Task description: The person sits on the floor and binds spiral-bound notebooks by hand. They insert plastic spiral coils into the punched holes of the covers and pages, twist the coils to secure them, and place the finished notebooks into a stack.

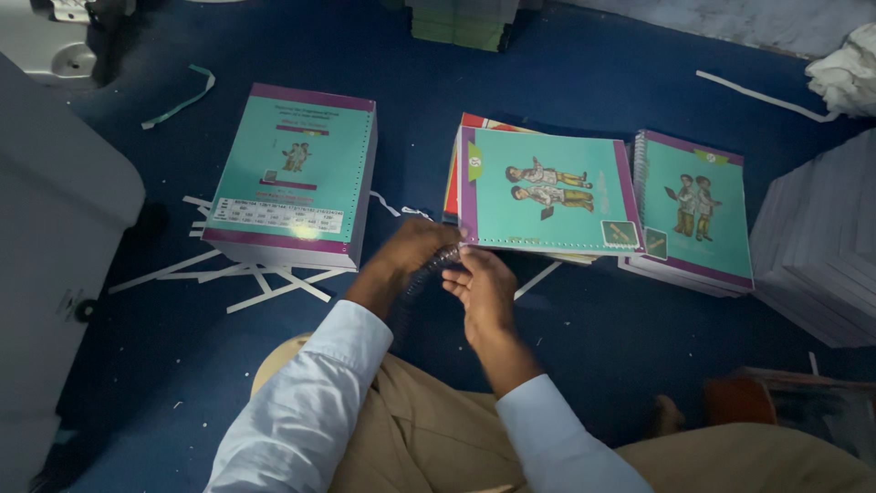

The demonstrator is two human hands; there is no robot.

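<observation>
While the head camera looks down at a dark blue floor (566, 338), both hands meet at the near edge of a teal booklet with a purple border (546, 192) that lies in the middle of the scene. The left hand (412, 251) curls its fingers around a dark spiral binding coil (422, 278), which runs from the booklet's near left corner down toward the person. The right hand (484, 290) sits just right of the coil, its fingertips (459, 274) pinched narrowly against it at the booklet's punched edge. Both forearms wear light blue sleeves (310, 411) above tan trousers (429, 438).

That booklet rests on a small pile with an orange cover (453, 173) showing at its left side. Just to its right lies a stack of bound teal booklets (695, 215). Well to the left stands a taller stack of teal-covered sheets (292, 173), with white paper strips (265, 278) scattered on the floor by its near side. At the right edge is a pile of plain white pages (817, 246), and at the far right corner a crumpled white cloth (844, 78). A grey machine housing (55, 219) fills the left edge.
</observation>
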